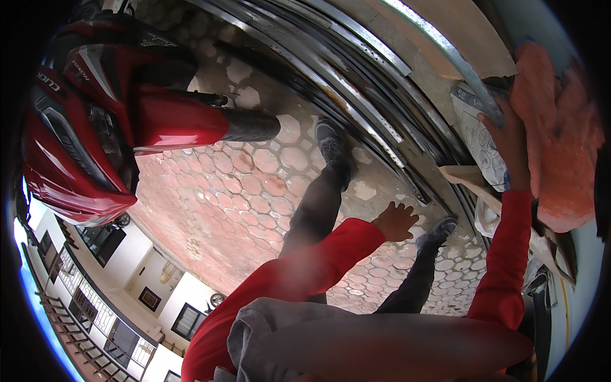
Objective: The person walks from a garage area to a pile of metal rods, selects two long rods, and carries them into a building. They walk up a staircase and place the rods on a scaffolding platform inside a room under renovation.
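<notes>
Apparently, the fingers of the right hand [514,141] are curled around the near end of a long silvery metal strip [449,48], which runs away along the wall side, over a brown board [476,37], and out past the upper edge of the view. The left hand [396,223] holds nothing; its fingers are spread above the paved floor [254,184]. Being thin and long, the strip is probably stiff on edge but whippy over its length, not fragile, awkward more than heavy, and smooth enough to slide in a bare palm. Its rims may be sharp, so a grip across the flat faces looks kinder, with a second hold farther along for balance. Many more metal bars [356,89] lie beside it on the floor, close to the person's shoes [436,233], and could snag it or trip a foot. A printed white sack [474,124] and a lumpy reddish-orange mass [563,153], its material unclear, crowd the right hand, while a red motorcycle [83,121] narrows the left side.
</notes>
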Available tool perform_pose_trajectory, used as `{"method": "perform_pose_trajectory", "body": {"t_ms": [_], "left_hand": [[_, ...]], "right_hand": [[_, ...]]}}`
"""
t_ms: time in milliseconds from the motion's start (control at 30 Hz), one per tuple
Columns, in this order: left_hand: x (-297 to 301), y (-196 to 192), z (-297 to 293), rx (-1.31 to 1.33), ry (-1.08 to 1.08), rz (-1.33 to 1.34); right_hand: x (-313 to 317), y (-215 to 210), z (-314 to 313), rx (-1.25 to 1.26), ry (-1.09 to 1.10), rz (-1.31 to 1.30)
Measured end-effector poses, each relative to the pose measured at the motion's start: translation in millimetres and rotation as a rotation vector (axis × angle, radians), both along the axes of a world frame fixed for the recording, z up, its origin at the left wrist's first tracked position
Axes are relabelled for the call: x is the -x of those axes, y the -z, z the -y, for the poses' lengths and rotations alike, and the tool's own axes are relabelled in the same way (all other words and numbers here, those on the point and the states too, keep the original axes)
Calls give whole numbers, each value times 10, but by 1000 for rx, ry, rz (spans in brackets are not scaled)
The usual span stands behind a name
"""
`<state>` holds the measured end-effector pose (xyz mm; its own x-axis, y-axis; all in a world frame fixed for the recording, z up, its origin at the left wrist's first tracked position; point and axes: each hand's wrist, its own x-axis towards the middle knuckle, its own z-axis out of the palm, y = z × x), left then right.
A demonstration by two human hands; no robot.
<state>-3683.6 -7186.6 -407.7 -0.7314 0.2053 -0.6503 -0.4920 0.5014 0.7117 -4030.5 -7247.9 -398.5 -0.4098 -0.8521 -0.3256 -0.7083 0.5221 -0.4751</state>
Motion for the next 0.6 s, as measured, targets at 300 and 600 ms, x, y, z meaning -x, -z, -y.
{"method": "perform_pose_trajectory", "body": {"t_ms": [300,600], "left_hand": [[-49,34,-9,8,-57,-14],[-47,45,8,-1,-60,-21]], "right_hand": [[-8,158,20,-14,25,-27],[58,350,-114,2,26,-51]]}}
